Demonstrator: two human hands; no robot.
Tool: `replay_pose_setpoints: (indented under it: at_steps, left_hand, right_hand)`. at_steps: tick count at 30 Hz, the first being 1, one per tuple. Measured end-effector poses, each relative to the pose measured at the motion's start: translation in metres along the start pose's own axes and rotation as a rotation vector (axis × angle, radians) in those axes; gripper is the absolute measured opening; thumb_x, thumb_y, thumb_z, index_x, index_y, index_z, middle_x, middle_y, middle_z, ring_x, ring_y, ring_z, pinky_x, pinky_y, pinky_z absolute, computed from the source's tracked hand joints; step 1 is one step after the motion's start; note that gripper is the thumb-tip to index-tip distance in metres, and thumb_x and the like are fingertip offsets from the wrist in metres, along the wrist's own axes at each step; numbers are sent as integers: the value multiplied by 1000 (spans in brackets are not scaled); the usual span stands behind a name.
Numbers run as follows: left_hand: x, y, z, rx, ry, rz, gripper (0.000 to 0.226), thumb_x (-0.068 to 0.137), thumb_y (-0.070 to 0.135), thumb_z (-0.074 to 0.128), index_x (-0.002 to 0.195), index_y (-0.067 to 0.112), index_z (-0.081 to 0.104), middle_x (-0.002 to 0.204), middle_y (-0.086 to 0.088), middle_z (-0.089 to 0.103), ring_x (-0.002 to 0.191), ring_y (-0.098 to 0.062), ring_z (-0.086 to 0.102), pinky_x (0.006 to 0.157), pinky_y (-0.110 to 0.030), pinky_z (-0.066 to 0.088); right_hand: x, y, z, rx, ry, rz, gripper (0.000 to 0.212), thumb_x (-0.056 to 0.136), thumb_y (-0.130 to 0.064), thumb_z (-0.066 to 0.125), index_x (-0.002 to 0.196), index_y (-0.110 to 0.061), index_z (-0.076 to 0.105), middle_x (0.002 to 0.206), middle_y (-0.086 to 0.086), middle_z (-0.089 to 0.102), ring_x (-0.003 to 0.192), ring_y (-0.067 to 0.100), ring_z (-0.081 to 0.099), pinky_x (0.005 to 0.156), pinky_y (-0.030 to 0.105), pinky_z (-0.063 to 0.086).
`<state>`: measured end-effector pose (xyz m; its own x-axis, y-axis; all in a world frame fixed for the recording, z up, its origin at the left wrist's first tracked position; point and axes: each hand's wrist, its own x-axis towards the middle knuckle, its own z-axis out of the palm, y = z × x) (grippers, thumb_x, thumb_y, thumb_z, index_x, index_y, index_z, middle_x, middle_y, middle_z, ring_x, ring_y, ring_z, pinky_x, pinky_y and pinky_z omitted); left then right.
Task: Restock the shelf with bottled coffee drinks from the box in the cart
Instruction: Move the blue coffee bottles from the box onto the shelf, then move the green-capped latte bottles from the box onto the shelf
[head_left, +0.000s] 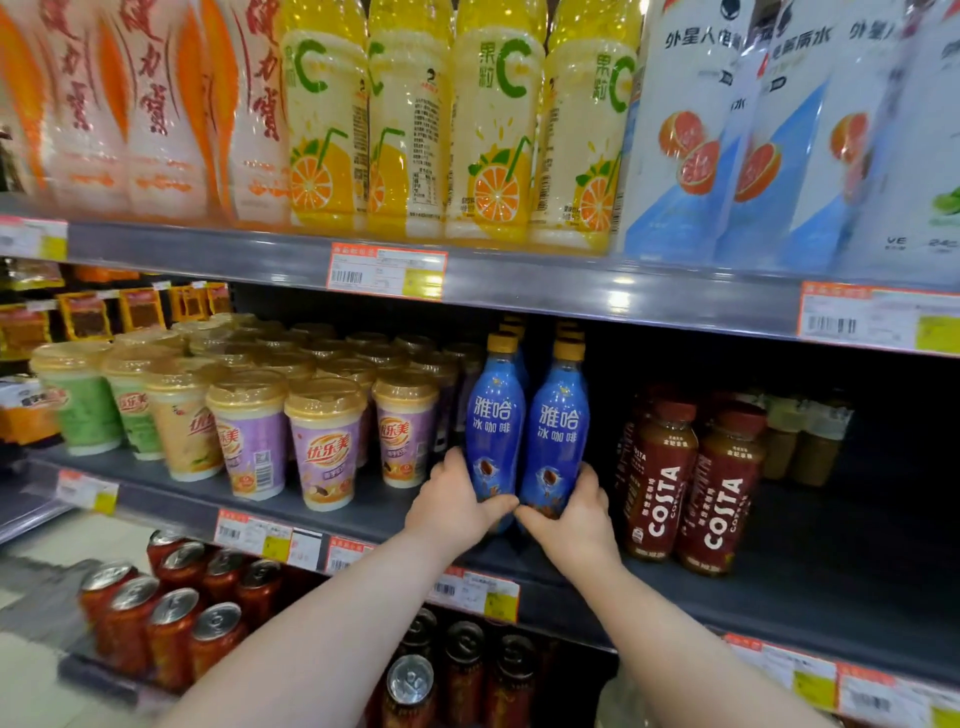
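1. Hands: the left hand (451, 506) grasps the left bottle (493, 431) low down, with its fingers curled round the outer side and its thumb across the front.
2. The right hand (571, 517) grips the right bottle (557, 436) the same way, mirrored. The two thumbs almost meet between the bottles.
3. Both bottles stand upright and side by side, touching, at the front of the middle shelf (363, 519). The hands hide their bases, so it cannot be told whether they rest on the shelf.
4. Each bottle is blue with a gold cap and reads 雅哈 冰咖啡 in white. More gold caps (567, 328) show in rows right behind them.
5. Just to the right stand brown Costa bottles (661, 483) with red caps, and "COSTA" runs up their labels.
6. To the left are lidded cups (324, 441) marked 优乐美, most of them purple.
7. On the shelf above, yellow juice bottles (493, 130) read 果粒 C and carry an orange-slice picture. A price tag (387, 271) with a barcode hangs below them, its print too small to read.
8. Red cans (171, 623) stand on the shelf below.
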<state>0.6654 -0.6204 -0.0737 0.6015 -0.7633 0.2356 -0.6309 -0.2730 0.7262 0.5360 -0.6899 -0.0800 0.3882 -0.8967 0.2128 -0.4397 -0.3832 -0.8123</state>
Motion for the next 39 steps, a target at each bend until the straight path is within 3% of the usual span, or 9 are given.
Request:
replay_pose_setpoints:
  at_steps: [5,9,11,13,16,20,27,34,39]
  left_hand:
    - [-18,-3,-18,273,-2,110,83,79,54,63,143,18,24,138,-8,41,128,-28,42,102,-44,41]
    - [-40,-11,-50,594,53,263,84,82,60,54,146,17,20,145,-7,36,133,-27,34,107,-43,34]
    - [-53,-22,-68,709,57,314,82,83,61,51,146,17,21,146,-6,34,134,-28,30,109,-44,30]
    - [-68,-38,-89,760,44,315,81,83,61,49,146,17,21,146,-6,33,135,-29,27,110,-46,26]
    - [-92,-72,-125,798,29,259,83,83,63,47,147,17,20,148,-8,30,137,-30,24,112,-48,22]
    - [-131,-129,-180,849,36,139,83,81,62,51,144,16,23,147,-8,31,137,-30,25,112,-48,23]
    - [-221,-233,-268,883,33,-107,78,78,62,52,139,19,30,141,-6,37,130,-29,32,107,-45,28]
    - [-304,-308,-338,851,26,-355,81,84,60,49,147,20,19,150,-5,25,140,-30,19,115,-49,18]
    - [-343,-348,-365,838,32,-502,78,84,59,50,145,19,22,147,-5,29,138,-29,23,113,-49,21]
  right_hand:
    - [-16,-9,-13,-142,110,-72,93,75,-31,73,146,-17,16,138,14,37,124,35,43,98,44,42]
    - [-41,-27,-17,-524,225,-273,88,83,-41,63,149,-18,9,151,8,22,137,30,27,108,45,31]
    - [-56,-38,-9,-702,155,-375,83,86,-44,56,150,-21,8,157,5,12,144,28,14,114,46,17]
    - [-71,-50,10,-779,62,-434,77,87,-45,55,150,-21,17,158,4,15,145,28,13,115,51,12]
    - [-98,-80,49,-768,-38,-501,68,87,-45,56,145,-20,32,153,3,29,143,28,22,114,53,18]
    - [-141,-119,113,-807,-197,-561,62,89,-52,46,143,-26,29,151,-3,28,142,22,20,115,47,16]
    - [-224,-170,220,-796,-411,-702,61,89,-49,46,143,-28,29,149,-5,31,139,22,23,113,48,19]
    - [-288,-208,308,-775,-612,-830,58,90,-46,46,142,-26,30,148,-2,33,138,24,26,112,47,21]
    - [-314,-225,363,-806,-747,-900,60,90,-48,44,144,-26,27,147,0,34,138,25,27,112,48,21]
